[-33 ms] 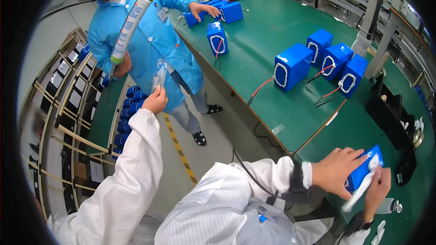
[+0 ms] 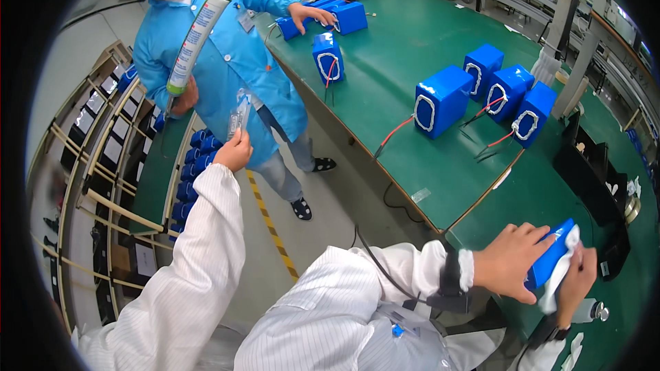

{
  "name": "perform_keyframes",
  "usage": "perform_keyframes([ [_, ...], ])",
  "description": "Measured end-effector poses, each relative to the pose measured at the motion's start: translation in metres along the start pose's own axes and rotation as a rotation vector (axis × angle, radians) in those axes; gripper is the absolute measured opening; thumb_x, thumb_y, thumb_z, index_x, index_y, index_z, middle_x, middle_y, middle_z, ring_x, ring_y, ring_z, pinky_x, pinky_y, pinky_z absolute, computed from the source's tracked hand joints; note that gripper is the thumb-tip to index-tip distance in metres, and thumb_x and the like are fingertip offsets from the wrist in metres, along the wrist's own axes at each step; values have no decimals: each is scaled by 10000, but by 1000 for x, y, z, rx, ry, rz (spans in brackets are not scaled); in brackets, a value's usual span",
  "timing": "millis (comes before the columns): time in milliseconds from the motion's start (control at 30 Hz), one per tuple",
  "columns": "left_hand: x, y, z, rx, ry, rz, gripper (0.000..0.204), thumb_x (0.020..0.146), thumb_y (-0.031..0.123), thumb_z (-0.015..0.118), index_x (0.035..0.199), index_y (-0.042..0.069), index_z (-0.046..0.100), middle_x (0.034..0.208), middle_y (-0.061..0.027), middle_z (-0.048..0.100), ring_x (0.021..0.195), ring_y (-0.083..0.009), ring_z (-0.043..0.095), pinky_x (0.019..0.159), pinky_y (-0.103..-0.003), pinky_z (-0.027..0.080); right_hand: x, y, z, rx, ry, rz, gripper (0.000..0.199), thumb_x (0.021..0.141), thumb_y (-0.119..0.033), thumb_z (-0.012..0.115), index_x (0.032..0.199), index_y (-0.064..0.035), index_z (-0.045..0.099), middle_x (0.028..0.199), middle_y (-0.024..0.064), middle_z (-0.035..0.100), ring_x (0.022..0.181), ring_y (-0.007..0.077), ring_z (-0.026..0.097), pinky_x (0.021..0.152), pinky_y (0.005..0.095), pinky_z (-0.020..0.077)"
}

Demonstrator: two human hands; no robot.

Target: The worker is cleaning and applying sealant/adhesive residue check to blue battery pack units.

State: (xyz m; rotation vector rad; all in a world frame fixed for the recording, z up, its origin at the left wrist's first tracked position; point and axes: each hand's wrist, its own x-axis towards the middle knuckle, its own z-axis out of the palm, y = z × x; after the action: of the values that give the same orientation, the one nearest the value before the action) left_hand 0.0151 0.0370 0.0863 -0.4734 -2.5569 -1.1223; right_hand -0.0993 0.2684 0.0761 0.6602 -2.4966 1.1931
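Note:
My left hand (image 2: 510, 261), black strap at the wrist, grips a blue-wrapped battery pack (image 2: 552, 255) at the lower right, its fingers along the left side. From the right, my right hand (image 2: 579, 280) presses a crumpled white wipe (image 2: 562, 271) against the pack's right side. The pack is tilted, and my hands and the wipe hide part of it. A small bottle with a metal top (image 2: 590, 310) stands below my right hand. Another white wipe (image 2: 572, 354) lies near my right wrist.
Several blue packs (image 2: 443, 102) with white-rimmed ends and wires stand on the green table (image 2: 385, 48). A black bin (image 2: 584, 158) is at the right. A co-worker in blue holds a sealant cartridge (image 2: 199, 41). Another white-sleeved hand (image 2: 235, 151) holds a clear packet (image 2: 239, 115).
My right hand and the wipe have shifted slightly up and right along the pack. The wipe's lower end has swung right, and the pack has shifted slightly.

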Motion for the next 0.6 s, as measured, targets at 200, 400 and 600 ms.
perform_keyframes([
  [200,-1,12,37,167,199,-46,1084,662,435,869,1505,-63,403,1455,-295,479,1167,-394,514,965,-478,424,-3,-15,0,-291,1,-258,142,991,-68,621,1041,59,661,873,117,496,781,270,507,686,387,419],
  [400,12,-3,33,69,226,139,942,669,301,795,1484,-32,460,1375,-275,551,1168,-419,560,973,-505,452,-49,-49,-11,-379,-81,-373,218,953,-106,655,1112,29,720,903,143,561,899,333,554,854,445,418],
  [600,31,-45,-22,8,12,211,969,706,291,857,1538,33,435,1430,-207,564,1192,-380,571,1064,-472,442,-12,-19,28,120,258,67,228,1031,-197,599,995,4,702,801,137,581,702,274,561,639,380,445],
])
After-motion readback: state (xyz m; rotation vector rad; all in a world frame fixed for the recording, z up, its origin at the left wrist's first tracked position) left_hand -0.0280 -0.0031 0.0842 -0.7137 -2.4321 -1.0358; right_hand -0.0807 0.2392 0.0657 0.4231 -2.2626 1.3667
